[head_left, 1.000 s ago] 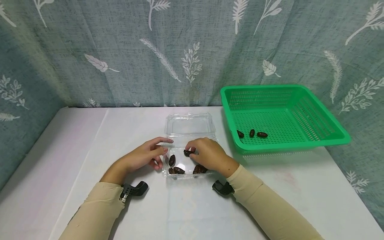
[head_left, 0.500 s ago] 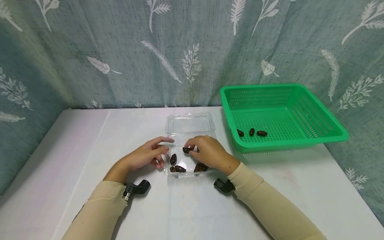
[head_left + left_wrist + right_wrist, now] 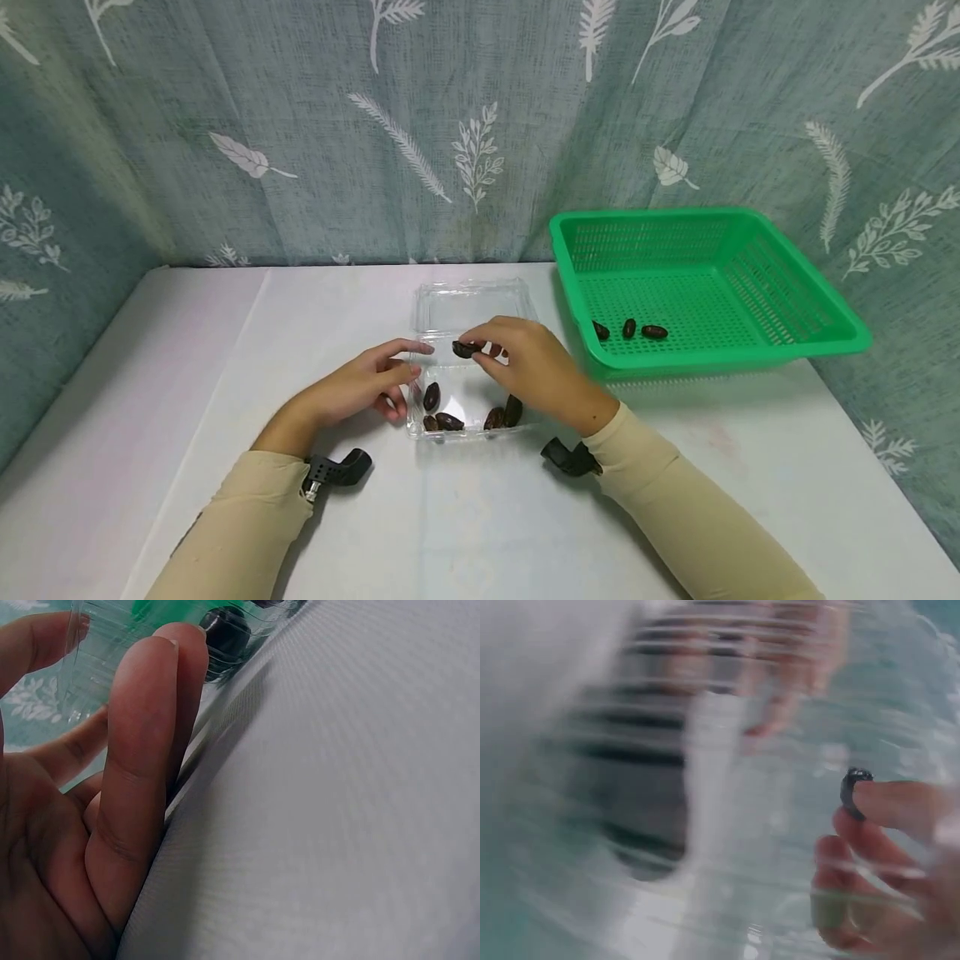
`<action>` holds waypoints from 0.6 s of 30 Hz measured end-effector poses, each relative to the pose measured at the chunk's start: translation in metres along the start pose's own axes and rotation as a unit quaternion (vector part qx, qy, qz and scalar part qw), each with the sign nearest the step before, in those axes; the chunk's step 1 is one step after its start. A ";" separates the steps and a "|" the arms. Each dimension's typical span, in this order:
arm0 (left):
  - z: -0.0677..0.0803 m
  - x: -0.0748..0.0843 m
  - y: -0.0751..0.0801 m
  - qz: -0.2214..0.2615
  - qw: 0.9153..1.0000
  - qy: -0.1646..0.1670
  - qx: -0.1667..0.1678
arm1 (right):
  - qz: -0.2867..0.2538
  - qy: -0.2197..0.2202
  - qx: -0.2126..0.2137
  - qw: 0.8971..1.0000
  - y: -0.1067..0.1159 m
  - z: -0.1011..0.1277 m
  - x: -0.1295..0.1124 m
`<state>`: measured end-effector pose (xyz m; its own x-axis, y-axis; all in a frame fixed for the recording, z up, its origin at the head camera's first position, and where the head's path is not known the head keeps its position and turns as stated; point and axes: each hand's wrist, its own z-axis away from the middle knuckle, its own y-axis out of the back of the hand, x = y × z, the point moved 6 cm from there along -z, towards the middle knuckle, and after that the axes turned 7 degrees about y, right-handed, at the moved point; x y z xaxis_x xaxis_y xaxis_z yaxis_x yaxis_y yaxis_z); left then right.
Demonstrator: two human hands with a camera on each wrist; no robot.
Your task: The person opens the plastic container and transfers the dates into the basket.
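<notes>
A clear plastic clamshell box lies on the table with its lid folded back. Inside it are several dark brown dates, among them one at the left side, one along the front and one near the right corner. Thumb and fingers of my right hand pinch a date above the box, by the hinge; the right wrist view shows this date between the fingertips. At the box's left edge my left hand rests with loosely extended fingers touching the wall.
To the right stands a green perforated basket with a few dates at its near left corner. Behind the white-covered table hangs a leaf-patterned curtain. Black camera mounts jut out at the wrists.
My right hand has risen with the date from the inside of the box and shifted back towards the hinge, uncovering a date near the right corner. My left hand stays in place.
</notes>
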<state>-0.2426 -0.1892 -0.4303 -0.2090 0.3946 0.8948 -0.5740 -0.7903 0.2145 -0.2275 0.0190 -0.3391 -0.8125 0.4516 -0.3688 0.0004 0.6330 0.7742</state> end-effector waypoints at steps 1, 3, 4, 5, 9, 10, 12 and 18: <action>0.000 0.001 0.001 -0.002 1.000 0.000 0.000 | -0.002 0.006 0.010 1.000 0.006 -0.001 -0.002; 0.000 0.002 0.001 -0.006 1.000 0.002 0.000 | -0.006 0.015 0.026 1.000 0.015 -0.002 -0.004; 0.000 0.002 0.001 -0.007 1.000 0.002 -0.001 | -0.007 0.017 0.029 0.999 0.019 -0.003 -0.004; 0.000 0.002 0.001 -0.009 1.000 0.003 -0.001 | -0.009 0.019 0.033 0.999 0.024 -0.003 -0.005; 0.000 0.004 0.001 -0.011 1.000 -0.001 0.002 | -0.016 0.017 0.057 0.998 0.042 -0.004 -0.006; -0.001 0.004 0.002 -0.010 1.000 -0.002 0.003 | -0.018 0.017 0.065 0.998 0.047 -0.003 -0.006; -0.001 0.005 0.002 -0.009 1.000 -0.004 0.003 | -0.020 0.013 0.081 0.996 0.055 -0.002 -0.004; 0.000 0.005 0.000 -0.002 1.000 -0.001 -0.004 | -0.027 -0.015 0.105 0.994 0.074 0.002 0.006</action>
<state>-0.2433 -0.1870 -0.4263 -0.2053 0.3970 0.8946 -0.5816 -0.7846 0.2147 -0.2316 0.0698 -0.2853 -0.7965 0.4297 -0.4253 0.0808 0.7728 0.6295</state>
